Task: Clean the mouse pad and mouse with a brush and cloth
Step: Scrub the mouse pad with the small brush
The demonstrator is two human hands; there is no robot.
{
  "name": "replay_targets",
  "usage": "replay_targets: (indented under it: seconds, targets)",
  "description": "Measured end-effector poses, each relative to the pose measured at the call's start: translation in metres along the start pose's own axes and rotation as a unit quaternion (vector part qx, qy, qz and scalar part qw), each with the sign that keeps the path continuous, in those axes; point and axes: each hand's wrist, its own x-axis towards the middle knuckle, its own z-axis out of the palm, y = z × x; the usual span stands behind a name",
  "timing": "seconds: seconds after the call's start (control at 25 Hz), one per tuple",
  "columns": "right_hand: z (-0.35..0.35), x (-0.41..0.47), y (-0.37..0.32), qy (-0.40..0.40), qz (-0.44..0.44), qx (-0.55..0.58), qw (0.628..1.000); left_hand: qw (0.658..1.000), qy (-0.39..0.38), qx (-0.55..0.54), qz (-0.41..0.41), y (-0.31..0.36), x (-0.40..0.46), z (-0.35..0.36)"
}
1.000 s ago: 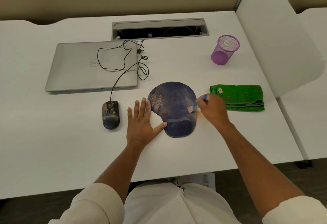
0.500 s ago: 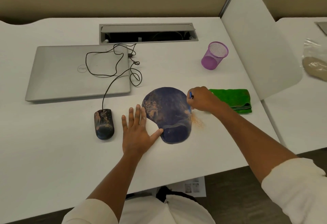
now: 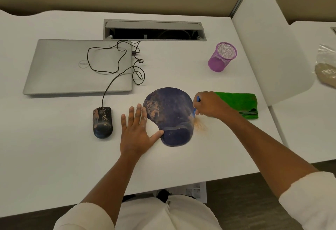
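A right hand (image 3: 209,105), fingers pinching a blue brush (image 3: 196,106), is sweeping orange dust off the mouse pad (image 3: 169,115) mid-surface while the left hand (image 3: 135,131) lies spread (dusty mouse (image 3: 102,122) and green cloth (image 3: 238,103) untouched).

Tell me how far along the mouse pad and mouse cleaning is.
Partly done: swept-off dust lies beside the mouse pad. In hand: the right hand brushes with the brush; the left hand steadies it. Left: pad smudges, dirty mouse, unused cloth.
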Motion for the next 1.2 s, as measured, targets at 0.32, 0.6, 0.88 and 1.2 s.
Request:
replay_targets:
  seconds: [0.32, 0.6, 0.88, 1.2]
  targets:
    - [0.021, -0.025, 0.023, 0.052, -0.044, 0.029, 0.997, 1.000, 0.008, 0.014, -0.006, 0.000, -0.001, 0.001]
    - [0.016, -0.022, 0.024, 0.115, -0.061, 0.076, 0.989, 1.000, 0.006, 0.018, -0.009, 0.001, -0.001, 0.002]
    - [0.013, -0.026, 0.032, 0.071, -0.078, 0.107, 0.989, 1.000, 0.009, 0.022, -0.011, 0.002, -0.002, 0.002]
    - [0.009, -0.017, 0.023, -0.034, -0.096, -0.031, 0.994, 1.000, 0.006, 0.020, -0.013, 0.003, -0.002, 0.001]
